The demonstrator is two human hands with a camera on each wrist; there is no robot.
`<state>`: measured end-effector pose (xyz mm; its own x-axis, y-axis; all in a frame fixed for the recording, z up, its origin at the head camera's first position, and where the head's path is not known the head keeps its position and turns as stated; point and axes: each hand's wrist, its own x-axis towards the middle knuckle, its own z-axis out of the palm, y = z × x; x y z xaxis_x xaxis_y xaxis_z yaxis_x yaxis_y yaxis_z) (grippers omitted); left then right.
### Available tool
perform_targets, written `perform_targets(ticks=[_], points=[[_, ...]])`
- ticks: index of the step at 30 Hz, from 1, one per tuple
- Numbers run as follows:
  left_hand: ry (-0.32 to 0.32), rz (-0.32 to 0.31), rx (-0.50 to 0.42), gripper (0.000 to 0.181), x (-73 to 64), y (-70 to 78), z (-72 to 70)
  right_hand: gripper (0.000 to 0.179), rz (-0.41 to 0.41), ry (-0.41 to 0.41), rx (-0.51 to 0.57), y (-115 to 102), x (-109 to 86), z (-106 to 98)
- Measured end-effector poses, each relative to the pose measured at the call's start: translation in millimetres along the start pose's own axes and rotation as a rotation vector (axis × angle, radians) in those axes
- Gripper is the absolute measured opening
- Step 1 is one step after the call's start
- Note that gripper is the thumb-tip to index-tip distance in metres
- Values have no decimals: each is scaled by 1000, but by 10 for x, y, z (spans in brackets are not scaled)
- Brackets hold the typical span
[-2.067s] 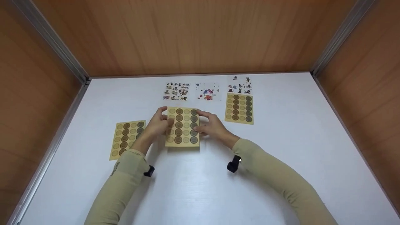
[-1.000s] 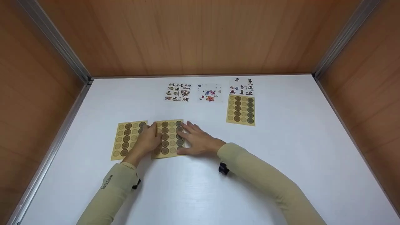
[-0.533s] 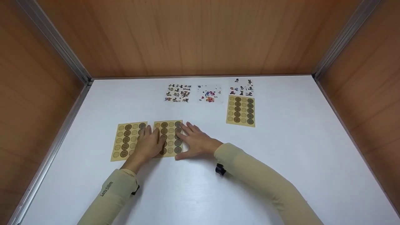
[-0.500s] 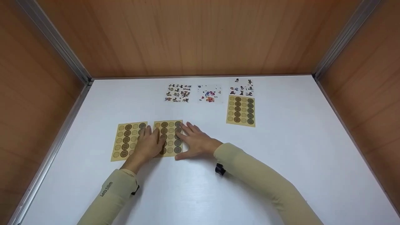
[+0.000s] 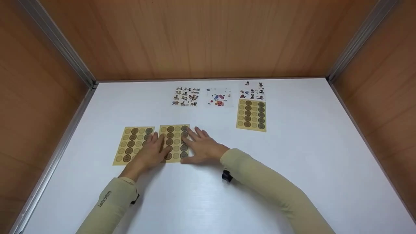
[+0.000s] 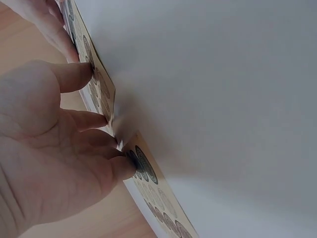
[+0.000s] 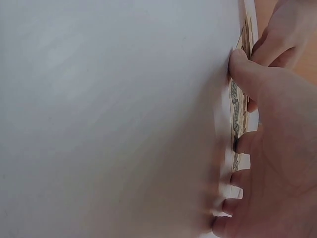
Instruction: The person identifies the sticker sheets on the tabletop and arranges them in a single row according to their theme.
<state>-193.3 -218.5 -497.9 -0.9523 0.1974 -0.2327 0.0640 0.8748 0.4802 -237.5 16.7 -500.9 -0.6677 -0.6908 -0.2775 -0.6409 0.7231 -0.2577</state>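
Note:
Two yellow sticker sheets printed with rows of round coin-like circles lie side by side on the white table, a narrow gap between them. My left hand [image 5: 150, 154] bridges that gap. Its thumb and index finger touch the middle sheet [image 5: 176, 143], while other fingers rest on the left sheet [image 5: 125, 144], covering its right part. At the middle sheet's right edge, my right hand [image 5: 204, 148] lies with fingers spread, the index finger and thumb touching the sheet. In the left wrist view, the left fingertips [image 6: 126, 167] press down on the sheets. Neither hand grips anything.
A third yellow coin sheet [image 5: 251, 115] lies at the right rear. Behind it is a clear sheet of small figures [image 5: 252, 91]. Two more clear sticker sheets, a left one [image 5: 186, 97] and a middle one [image 5: 219, 97], lie farther back. Wooden walls [image 5: 208, 39] enclose the table.
The middle sheet, held up in both hands earlier, has come down leftward onto the table beside the left sheet, and the fingers have spread. Most recently the left sheet has turned slightly.

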Motion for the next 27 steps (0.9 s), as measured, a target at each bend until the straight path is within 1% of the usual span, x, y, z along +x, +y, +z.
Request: perform_targets(ticks=[4, 10, 17, 22, 27], points=[[2, -1, 8, 71, -2, 3, -3, 99, -2, 7, -4, -10, -1, -1], [4, -11, 23, 72, 31, 27, 24, 98, 11, 9, -19, -18, -4, 11], [-6, -28, 22, 71, 36, 43, 24, 100, 4, 22, -16, -4, -11, 25], [0, -27, 23, 72, 46, 43, 30, 99, 13, 8, -19, -11, -30, 4], [1, -41, 27, 71, 58, 33, 17, 99, 4, 6, -15, -18, -30, -11]])
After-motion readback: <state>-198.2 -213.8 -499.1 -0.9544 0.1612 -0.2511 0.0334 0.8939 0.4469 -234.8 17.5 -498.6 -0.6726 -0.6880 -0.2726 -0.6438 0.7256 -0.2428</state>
